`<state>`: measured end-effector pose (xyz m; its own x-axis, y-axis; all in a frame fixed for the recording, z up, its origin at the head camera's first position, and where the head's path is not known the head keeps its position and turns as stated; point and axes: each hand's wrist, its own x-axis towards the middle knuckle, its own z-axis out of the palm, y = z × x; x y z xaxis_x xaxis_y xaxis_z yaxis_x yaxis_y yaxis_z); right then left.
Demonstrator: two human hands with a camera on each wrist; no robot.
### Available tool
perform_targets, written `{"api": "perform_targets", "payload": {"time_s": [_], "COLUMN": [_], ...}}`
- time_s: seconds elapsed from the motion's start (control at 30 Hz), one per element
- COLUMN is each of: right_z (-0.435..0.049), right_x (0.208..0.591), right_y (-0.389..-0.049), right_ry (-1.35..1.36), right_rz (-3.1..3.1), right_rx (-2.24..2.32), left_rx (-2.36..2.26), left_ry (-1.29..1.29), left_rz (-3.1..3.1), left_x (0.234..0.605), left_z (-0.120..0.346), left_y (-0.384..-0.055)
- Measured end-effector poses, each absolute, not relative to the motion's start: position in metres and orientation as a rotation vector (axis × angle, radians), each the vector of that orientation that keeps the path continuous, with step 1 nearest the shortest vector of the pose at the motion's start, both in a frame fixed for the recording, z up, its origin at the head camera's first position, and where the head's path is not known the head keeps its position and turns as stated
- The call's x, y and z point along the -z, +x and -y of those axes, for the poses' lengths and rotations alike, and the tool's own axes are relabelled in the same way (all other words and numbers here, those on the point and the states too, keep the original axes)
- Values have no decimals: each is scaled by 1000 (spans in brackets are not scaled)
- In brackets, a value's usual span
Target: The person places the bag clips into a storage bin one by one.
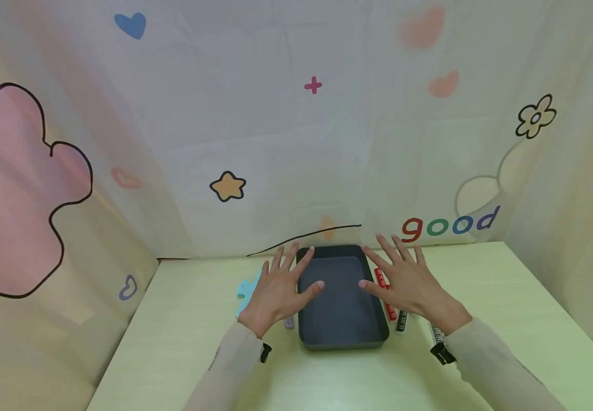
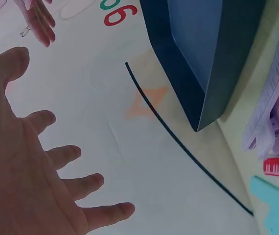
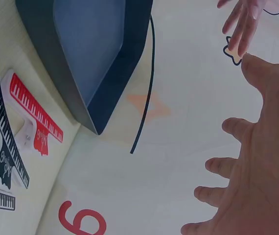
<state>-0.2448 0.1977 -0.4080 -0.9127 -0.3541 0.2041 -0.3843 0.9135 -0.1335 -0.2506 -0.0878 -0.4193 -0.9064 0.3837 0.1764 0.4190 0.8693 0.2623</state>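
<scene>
Tray [image 1: 342,308] sits centrally on the table [image 1: 173,342], perhaps for equal reach: the left hand [image 1: 282,290] and right hand [image 1: 410,284], fingers spread, hold nothing, apart; clips [image 3: 35,107] flank its 2 long sides.

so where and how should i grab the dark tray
Best by the long side walls of the dark tray, probably left hand from the left and right hand from the right: the walls stand up and run the tray's length. Come in above the clips lying on both sides; the far end sits close to the cloth.
</scene>
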Motion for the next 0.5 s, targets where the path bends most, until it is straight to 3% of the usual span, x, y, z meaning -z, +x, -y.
{"api": "perform_targets", "payload": {"time_s": [0.5], "right_z": [-221], "right_x": [413], "right_y": [-243], "right_ry": [591], "right_rz": [2864], "right_rx": [-215], "left_rx": [742], "left_ry": [-526], "left_rz": [2941], "left_x": [447], "left_z": [92], "left_y": [-259]}}
